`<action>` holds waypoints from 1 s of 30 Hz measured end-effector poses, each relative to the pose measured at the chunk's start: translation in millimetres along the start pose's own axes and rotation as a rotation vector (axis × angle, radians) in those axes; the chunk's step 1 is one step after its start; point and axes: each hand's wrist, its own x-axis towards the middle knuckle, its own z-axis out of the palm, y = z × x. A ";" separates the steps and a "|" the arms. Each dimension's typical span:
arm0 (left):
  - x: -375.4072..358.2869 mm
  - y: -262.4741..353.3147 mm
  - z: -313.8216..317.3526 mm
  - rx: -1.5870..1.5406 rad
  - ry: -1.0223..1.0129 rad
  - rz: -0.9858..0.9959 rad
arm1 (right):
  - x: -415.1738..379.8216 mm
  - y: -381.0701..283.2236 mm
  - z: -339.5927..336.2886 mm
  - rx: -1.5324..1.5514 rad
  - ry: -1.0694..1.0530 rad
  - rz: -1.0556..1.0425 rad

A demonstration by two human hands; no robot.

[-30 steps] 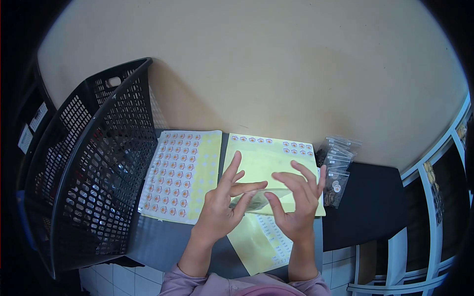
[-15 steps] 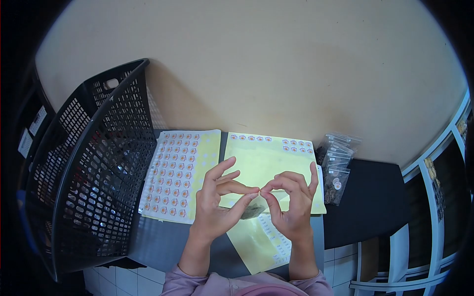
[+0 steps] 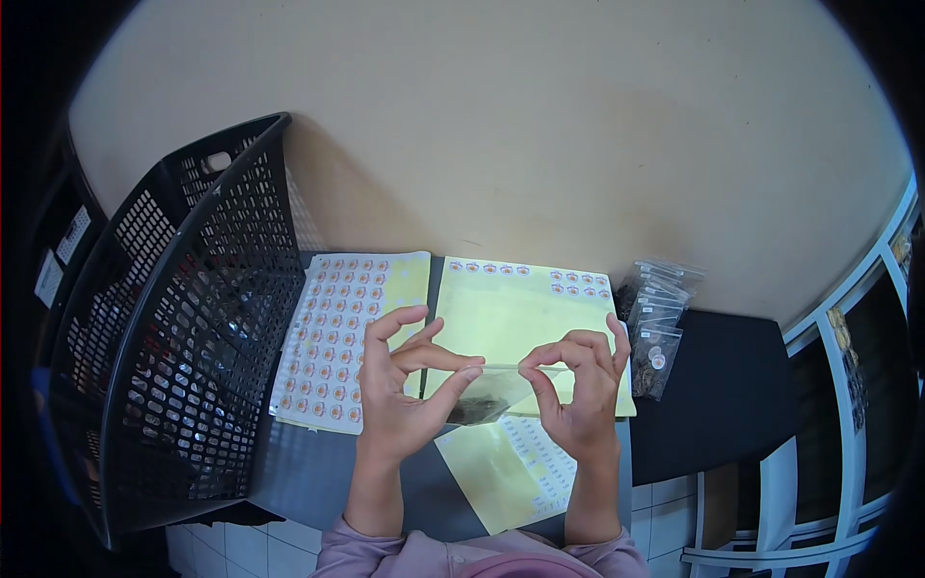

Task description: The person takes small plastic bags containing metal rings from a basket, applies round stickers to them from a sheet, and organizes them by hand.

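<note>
Between my two hands hangs a clear plastic bag (image 3: 482,400) with dark contents in its lower part. My left hand (image 3: 412,385) pinches the bag's top edge at one side, thumb against index finger, the other fingers raised. At the opposite side my right hand (image 3: 576,385) pinches the same edge, also with thumb and index finger. Behind the bag lies a yellow sticker sheet (image 3: 530,308) with a few round stickers left along its top. Below the hands a smaller label sheet (image 3: 511,472) lies at an angle, partly covered by my right wrist.
A fuller sticker sheet (image 3: 332,342) lies to the left on the grey table (image 3: 414,491). Beyond it stands a tall black perforated basket (image 3: 193,318). Several filled plastic bags (image 3: 658,332) are stacked at the right, beside a black surface (image 3: 723,395). A wall rises behind the table.
My hands have moved apart along the bag's top edge, the left one leftward and the right one slightly right. More of the bag now shows between them.
</note>
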 end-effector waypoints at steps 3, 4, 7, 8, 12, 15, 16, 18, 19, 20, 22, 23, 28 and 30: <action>-1.2 -0.5 -2.6 -0.030 0.025 -0.047 | -0.5 1.3 -2.5 -0.023 0.002 -0.003; -0.9 0.0 -4.2 -0.032 0.036 -0.048 | -0.4 1.5 -3.2 -0.033 0.012 -0.006; -0.1 2.5 -7.7 -0.053 0.046 -0.048 | -0.7 0.2 -6.3 -0.016 0.065 -0.016; -0.3 3.6 -8.6 -0.072 0.045 -0.049 | -0.5 1.0 -7.3 -0.016 0.065 -0.011; -4.3 5.8 -8.8 -0.165 0.032 -0.094 | -1.0 2.5 -12.4 0.107 0.199 -0.077; -2.5 4.1 -14.2 -0.303 0.118 -0.024 | -10.8 7.2 -31.1 0.090 0.195 -0.025; -2.3 1.0 -18.5 -0.305 0.107 -0.036 | -16.2 12.9 -38.6 0.078 0.191 -0.032; -2.1 -4.7 -24.7 -0.280 0.119 -0.015 | -28.8 19.8 -51.9 -0.013 0.128 0.031; -1.1 -0.8 -20.5 -0.301 0.133 -0.002 | -37.4 22.6 -57.7 -0.050 0.084 0.087; -1.3 -2.5 -21.0 -0.305 0.125 -0.018 | -47.6 23.3 -60.8 -0.086 0.039 0.144; -1.6 -7.6 -23.0 -0.384 0.154 0.044 | -73.0 20.5 -61.3 -0.114 -0.028 0.262; -1.5 -7.4 -20.8 -0.377 0.185 0.036 | -87.6 18.5 -60.5 -0.135 -0.084 0.365; 2.4 -9.6 -19.4 -0.330 0.267 0.008 | -162.3 -3.4 -27.4 -0.043 -0.174 0.549; 1.8 -11.1 -19.7 -0.453 0.231 0.033 | -175.9 -14.6 -21.3 -0.080 -0.213 0.561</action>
